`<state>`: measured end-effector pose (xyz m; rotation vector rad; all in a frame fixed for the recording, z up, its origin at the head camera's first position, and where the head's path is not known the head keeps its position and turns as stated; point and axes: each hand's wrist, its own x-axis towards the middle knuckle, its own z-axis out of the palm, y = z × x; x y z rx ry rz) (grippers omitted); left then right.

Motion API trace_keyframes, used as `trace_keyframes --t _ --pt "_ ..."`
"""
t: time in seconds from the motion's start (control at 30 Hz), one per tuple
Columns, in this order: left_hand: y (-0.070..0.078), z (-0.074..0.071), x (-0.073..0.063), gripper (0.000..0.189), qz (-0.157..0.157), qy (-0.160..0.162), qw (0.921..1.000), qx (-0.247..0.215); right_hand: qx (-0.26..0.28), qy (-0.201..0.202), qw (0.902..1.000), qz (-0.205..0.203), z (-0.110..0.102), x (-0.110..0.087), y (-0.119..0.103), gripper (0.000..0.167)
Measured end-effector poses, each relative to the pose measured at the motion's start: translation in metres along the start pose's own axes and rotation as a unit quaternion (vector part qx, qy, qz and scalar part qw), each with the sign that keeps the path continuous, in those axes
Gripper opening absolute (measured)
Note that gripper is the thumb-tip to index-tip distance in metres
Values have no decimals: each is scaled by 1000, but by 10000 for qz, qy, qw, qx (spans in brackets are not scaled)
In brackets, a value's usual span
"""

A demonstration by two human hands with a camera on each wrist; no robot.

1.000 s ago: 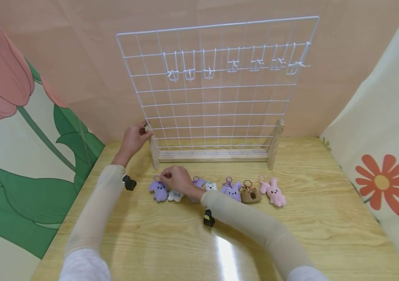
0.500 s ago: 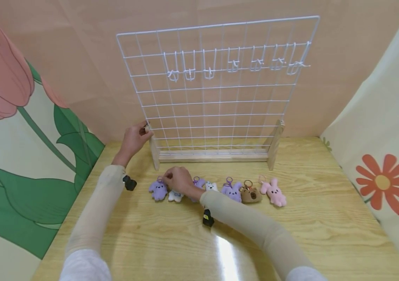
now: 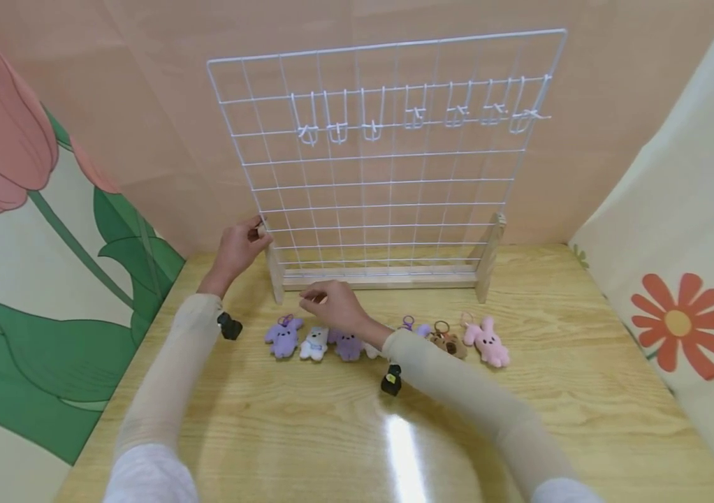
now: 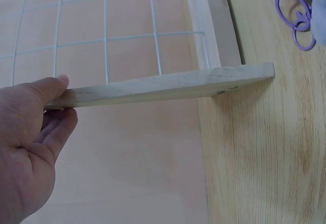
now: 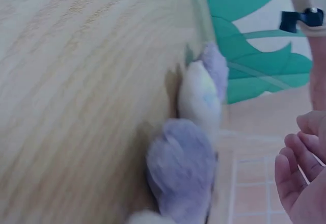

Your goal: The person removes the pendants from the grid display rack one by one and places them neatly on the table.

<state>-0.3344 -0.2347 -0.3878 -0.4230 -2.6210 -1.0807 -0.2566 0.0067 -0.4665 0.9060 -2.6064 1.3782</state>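
My left hand pinches the top of the left wooden upright of a white wire grid rack, thumb on one side and fingers on the other. My right hand is in the air above a row of plush keychains, its fingers loosely bent with nothing visible between them. Beneath and left of it lie a purple plush keychain with a purple ring, a white one and another purple one. The right hand and forearm partly hide the middle of the row.
Several white wire hooks hang along the upper part of the grid. At the row's right end lie a brown plush keychain and a pink bunny keychain. Everything stands on a wooden table, with printed cloth on both sides.
My right hand has left the ring of the leftmost purple plush, moving up and to the right. The white and second purple plushes are now uncovered. My left hand stays on the upright.
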Motion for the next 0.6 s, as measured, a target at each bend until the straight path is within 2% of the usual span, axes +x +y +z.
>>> trace_keyframes --t 0.27,0.43,0.6 --pt "-1 -3 2 47 -7 -39 10000 -63 259 420 9986 -197 -43 -10 -14 18" --pt "-7 -4 -3 49 -62 29 9997 -252 403 697 9965 -235 -66 -14 -24 21" --pt "-10 -8 -10 61 -83 66 9994 -327 326 996 9942 -222 -96 -22 -30 23"
